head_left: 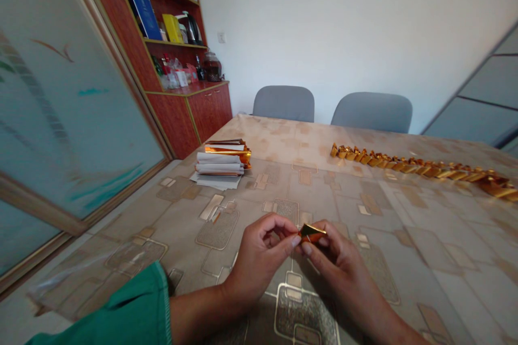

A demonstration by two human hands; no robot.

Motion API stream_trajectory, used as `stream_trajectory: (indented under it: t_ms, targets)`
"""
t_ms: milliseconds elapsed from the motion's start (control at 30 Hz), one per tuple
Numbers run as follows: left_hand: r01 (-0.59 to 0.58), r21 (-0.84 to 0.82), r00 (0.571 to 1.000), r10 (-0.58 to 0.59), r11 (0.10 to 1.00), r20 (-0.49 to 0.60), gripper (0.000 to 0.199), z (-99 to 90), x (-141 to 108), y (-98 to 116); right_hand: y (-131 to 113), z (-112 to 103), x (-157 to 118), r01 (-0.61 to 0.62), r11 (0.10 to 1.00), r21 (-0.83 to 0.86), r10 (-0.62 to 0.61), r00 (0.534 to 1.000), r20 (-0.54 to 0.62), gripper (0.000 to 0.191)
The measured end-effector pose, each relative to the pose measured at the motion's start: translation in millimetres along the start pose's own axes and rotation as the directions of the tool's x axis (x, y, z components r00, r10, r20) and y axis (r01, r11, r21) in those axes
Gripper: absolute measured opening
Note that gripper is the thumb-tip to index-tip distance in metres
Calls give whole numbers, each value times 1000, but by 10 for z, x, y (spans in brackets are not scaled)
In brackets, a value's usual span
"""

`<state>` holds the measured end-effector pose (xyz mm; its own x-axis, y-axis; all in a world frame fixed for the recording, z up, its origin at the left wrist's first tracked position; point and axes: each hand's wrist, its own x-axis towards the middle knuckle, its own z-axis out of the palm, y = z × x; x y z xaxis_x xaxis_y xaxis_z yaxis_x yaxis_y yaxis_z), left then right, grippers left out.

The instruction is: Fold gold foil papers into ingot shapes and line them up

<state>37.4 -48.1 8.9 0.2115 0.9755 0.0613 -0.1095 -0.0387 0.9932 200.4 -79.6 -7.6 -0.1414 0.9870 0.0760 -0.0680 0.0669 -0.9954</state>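
The left hand point(261, 253) and right hand point(348, 267) pinch the folded gold foil paper point(313, 230) above the near bench point(259, 207); light, even pressure should keep creases crisp.

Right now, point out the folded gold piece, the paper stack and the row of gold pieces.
Folded gold piece point(312, 230), head view: its shiny upper face.
Paper stack point(219, 159), head view: its pale sheets.
Row of gold pieces point(421, 167), head view: its middle.

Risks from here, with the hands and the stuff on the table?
- The small gold piece sits only in fingertips of the left hand and right hand; it might slip or crease.
- The paper stack has uneven edges; a bump could spread it.
- The row of gold pieces is closely packed; one knock may disturb several.
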Motion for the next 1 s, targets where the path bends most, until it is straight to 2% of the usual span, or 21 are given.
stream_trajectory:
  t_ms: [133, 267, 467, 600, 667, 733, 833, 900, 1000]
  targets:
    - [-172, 181, 985, 173, 968, 10, 7, -13, -18, 27, -15, -1, -8, 8, 999, -52, -9, 1000, -10, 16]
    - [-333, 257, 942, 331, 907, 56, 7, -23, -27, 37, 17, 4, -24, -2, 999, -44, 2, 1000, -15, 18]
    - [-430, 328, 902, 415, 841, 118, 5, -39, -28, 25, 51, 3, -17, 47, 995, -93, -52, 997, -52, 20]
    - [-327, 316, 945, 309, 891, 106, 4, -38, -32, 41, 0, 26, -2, 51, 988, -147, -61, 996, -61, 21]
    - [-240, 281, 971, 223, 929, 93, 7, -41, -21, 48, -52, 29, -5, 36, 985, -168, -45, 998, -50, 23]
    - [-116, 175, 988, 96, 978, 117, 13, -53, 4, 47, -118, 16, -16, 31, 991, -132, -30, 999, 10, 25]
    - [121, -36, 964, -109, 992, 243, 24, -88, 59, 37, -209, -24, -36, -41, 990, 136, 21, 989, 149, 37]
    - [206, -105, 940, -167, 973, 299, 31, -112, 90, 35, -238, -50, -40, -111, 948, 298, 49, 977, 209, 43]
    - [262, -152, 924, -202, 953, 326, 35, -132, 109, 40, -232, -72, -26, -172, 936, 306, 110, 972, 208, 44]
